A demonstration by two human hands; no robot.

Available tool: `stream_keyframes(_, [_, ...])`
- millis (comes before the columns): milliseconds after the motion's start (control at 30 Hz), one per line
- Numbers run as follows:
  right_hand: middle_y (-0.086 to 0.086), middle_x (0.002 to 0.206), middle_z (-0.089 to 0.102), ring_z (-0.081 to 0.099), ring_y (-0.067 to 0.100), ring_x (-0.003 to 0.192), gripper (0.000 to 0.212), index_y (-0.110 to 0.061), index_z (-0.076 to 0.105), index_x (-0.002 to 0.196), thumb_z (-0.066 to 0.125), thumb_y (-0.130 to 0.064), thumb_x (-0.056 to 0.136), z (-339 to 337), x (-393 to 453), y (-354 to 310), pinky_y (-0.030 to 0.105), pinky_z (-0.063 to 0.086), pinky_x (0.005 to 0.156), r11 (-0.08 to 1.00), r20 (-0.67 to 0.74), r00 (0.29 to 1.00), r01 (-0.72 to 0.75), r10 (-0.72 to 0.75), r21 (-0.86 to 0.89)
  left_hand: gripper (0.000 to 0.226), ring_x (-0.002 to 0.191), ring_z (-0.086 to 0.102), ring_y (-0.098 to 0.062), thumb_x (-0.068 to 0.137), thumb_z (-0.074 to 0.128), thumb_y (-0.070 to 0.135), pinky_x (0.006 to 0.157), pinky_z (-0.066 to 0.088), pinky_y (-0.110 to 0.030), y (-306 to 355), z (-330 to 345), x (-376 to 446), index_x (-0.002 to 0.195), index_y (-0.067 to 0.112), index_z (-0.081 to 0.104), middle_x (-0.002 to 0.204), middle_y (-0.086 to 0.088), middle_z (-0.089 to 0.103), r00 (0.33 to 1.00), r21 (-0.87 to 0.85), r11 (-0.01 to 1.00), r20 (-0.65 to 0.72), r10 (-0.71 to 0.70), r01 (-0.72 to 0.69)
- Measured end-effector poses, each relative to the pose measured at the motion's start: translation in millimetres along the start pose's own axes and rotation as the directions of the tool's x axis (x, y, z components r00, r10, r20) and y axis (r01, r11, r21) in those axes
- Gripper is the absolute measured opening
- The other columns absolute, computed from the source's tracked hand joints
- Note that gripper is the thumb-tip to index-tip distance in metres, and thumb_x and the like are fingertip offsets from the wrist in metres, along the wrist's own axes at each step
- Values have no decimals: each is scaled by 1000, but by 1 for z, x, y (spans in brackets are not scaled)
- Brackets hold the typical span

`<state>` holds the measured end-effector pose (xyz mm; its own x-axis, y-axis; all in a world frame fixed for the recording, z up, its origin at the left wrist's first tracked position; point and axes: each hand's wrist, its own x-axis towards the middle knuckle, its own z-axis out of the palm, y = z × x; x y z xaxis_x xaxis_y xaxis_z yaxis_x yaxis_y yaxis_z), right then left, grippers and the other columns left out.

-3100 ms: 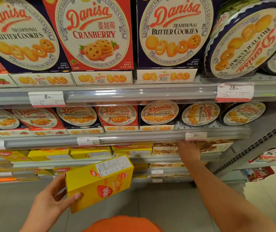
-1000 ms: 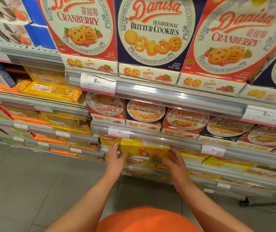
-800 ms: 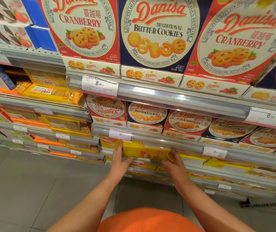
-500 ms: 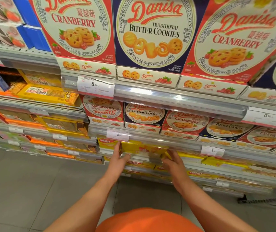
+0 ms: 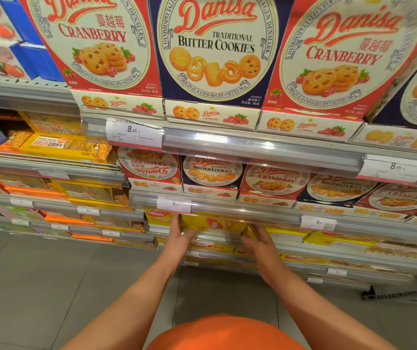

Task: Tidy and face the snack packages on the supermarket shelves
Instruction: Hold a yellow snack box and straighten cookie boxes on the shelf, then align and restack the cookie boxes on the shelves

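Note:
A yellow Nabati box (image 5: 215, 223) lies on its side on the third shelf, just under the clear price rail (image 5: 240, 215), its front partly hidden by that rail. My left hand (image 5: 180, 236) rests against the box's left end with fingers pointing up and the thumb under its front edge. My right hand (image 5: 258, 239) presses on the box's right end, fingertips tucked under the rail. More yellow Nabati boxes (image 5: 156, 215) sit beside and below it.
Above are two shelves of red Danisa cranberry boxes (image 5: 275, 180) and blue Danisa butter cookie boxes (image 5: 212, 170); the leftmost red box (image 5: 149, 165) stands upside down. Yellow and orange packs (image 5: 71, 147) fill the bay to the left. Grey floor tiles (image 5: 50, 286) lie below.
Earlier my left hand carried the yellow box alone while my right reached to a shelf. Over the last second both hands have slid the box deeper into the third shelf, under the rail.

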<state>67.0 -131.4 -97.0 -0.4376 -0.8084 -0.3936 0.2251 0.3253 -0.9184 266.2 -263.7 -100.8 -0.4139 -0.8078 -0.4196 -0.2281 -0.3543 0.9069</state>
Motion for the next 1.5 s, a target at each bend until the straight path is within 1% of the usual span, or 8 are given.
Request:
stream_keyframes(200, [-17, 123, 70, 69, 9, 110, 49, -45, 61, 125, 58, -6, 96, 0, 7, -6, 32, 58, 84, 1000, -25, 1000, -1, 2, 26, 72, 139, 43, -23, 99, 59, 16, 115, 38, -51, 4, -3, -1, 156, 38, 21, 153, 3, 44, 1000, 58, 998, 14, -2, 1])
stream_keyframes(333, [-24, 125, 67, 66, 1, 111, 46, -52, 60, 125, 70, -33, 84, -2, -2, -14, 19, 58, 78, 1000, 43, 999, 16, -15, -25, 66, 132, 49, -21, 99, 60, 18, 112, 41, -49, 8, -2, -1, 153, 38, 28, 145, 5, 51, 1000, 94, 996, 6, 5, -6])
stream_keyframes(467, [-13, 124, 65, 65, 8, 110, 38, -50, 61, 114, 68, -21, 90, -16, -14, -13, 30, 59, 86, 970, -40, 998, 45, -56, -239, 49, 119, 57, -19, 97, 62, 16, 96, 44, -35, 10, -6, -4, 141, 31, 45, 125, 8, 61, 989, 232, 970, -108, 103, -75])
stream_keyframes(600, [-25, 112, 64, 61, -9, 104, 44, -49, 56, 113, 65, -11, 94, -52, -39, -14, 6, 48, 76, 837, -70, 976, 139, -206, -529, 38, 111, 62, -13, 95, 63, 15, 83, 51, -26, 12, -11, -23, 129, 31, 57, 123, 10, 64, 937, 488, 847, -148, 318, -210])
stream_keyframes(867, [-20, 118, 65, 62, -5, 105, 35, -34, 61, 129, 58, -18, 97, -129, -78, -57, 12, 50, 87, 603, -173, 852, 194, -495, -774, 34, 118, 57, -12, 95, 58, 27, 99, 45, -28, 71, 34, -58, 129, 23, 63, 125, 9, 65, 686, 701, 378, 219, 693, -605])
stream_keyframes(1033, [-1, 138, 58, 51, 17, 129, 43, -20, 57, 135, 57, -20, 93, -168, -82, -103, 30, 37, 108, 357, -159, 649, 185, -744, -915, 37, 124, 55, -23, 93, 60, 24, 106, 44, -39, 127, 75, -75, 128, 14, 63, 133, -2, 60, 350, 649, 66, 319, 881, -758])
stream_keyframes(1133, [16, 139, 52, 45, 33, 130, 51, -5, 53, 136, 66, -6, 87, -193, -80, -121, 38, 34, 112, 271, -187, 514, 93, -837, -958, 45, 135, 45, -31, 94, 58, 30, 113, 34, -44, 152, 95, -87, 137, 17, 54, 146, -6, 49, 276, 699, -37, 329, 903, -714])
stream_keyframes(1500, [26, 108, 60, 53, 45, 105, 46, -1, 60, 115, 76, -20, 76, -250, -69, -156, 60, 45, 99, 46, -161, 587, -205, -793, -978, 61, 152, 21, -34, 94, 53, 31, 117, 23, -63, 161, 140, -93, 151, 13, 43, 162, -13, 29, 335, 853, -41, 248, 909, -520])
